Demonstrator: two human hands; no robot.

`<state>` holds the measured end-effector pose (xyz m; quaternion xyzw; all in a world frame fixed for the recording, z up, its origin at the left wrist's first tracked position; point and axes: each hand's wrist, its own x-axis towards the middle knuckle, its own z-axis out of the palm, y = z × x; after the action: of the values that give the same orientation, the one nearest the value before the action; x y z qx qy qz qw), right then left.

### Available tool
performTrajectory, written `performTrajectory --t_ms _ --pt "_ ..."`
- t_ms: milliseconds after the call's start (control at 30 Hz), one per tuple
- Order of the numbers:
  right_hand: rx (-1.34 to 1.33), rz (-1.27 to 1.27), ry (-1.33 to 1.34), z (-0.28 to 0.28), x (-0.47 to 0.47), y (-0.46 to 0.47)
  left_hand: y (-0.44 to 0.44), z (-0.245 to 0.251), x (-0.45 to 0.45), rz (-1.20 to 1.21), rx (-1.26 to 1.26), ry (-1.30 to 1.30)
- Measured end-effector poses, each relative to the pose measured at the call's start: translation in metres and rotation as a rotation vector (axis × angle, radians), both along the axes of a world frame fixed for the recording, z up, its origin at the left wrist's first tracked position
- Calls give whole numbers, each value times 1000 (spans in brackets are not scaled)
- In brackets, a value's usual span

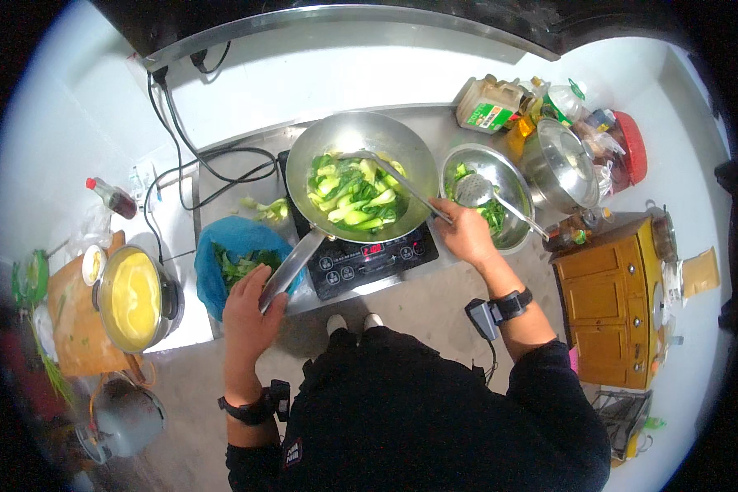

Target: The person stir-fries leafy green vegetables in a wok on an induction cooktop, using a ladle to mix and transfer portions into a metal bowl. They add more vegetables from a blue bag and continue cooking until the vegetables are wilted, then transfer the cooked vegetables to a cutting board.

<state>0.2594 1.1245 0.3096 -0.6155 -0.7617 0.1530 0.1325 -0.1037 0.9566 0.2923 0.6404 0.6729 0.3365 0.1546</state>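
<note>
A steel wok (360, 129) full of bok choy (363, 197) sits on a black induction cooktop (369, 264) with a lit red display. My left hand (252, 313) is around the end of the wok's metal handle (295, 264), the handle between thumb and fingers. In my right hand (467, 234) is the handle of a metal spatula (406, 181), whose head is partly hidden among the greens. Close by my right hand stands a steel bowl (519, 178) of cooked-looking greens with a slotted skimmer (475, 190) in it. Beside my left hand, a blue plastic bag (212, 246) holds raw leaves.
Bottles and a plastic jug (489, 104) crowd the back right, near a lidded steel pot (559, 166). Black cables (221, 150) loop behind the bag. Left are a pot of yellow liquid (132, 298), a cutting board (77, 320) and a gas cylinder (126, 418). A wooden cabinet (599, 301) stands right.
</note>
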Motion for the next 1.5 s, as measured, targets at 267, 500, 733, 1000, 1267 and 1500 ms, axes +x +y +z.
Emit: performTrajectory --t_ms 267,500,733,1000,1267,1500 --pt "200 150 -60 -13 -25 5 18 4 -15 79 38 -94" --pt "54 92 252 -8 13 -16 27 8 -25 163 11 -320" --pt "29 168 51 -2 19 -38 26 -5 -15 108 -35 -274" --pt "-90 104 285 19 53 -50 13 -7 1 -3 29 -117" --pt "-47 113 137 0 28 -29 14 -18 8 -35 18 -53" --pt "-113 125 203 44 69 -40 11 -16 9 -24 -15 -30"
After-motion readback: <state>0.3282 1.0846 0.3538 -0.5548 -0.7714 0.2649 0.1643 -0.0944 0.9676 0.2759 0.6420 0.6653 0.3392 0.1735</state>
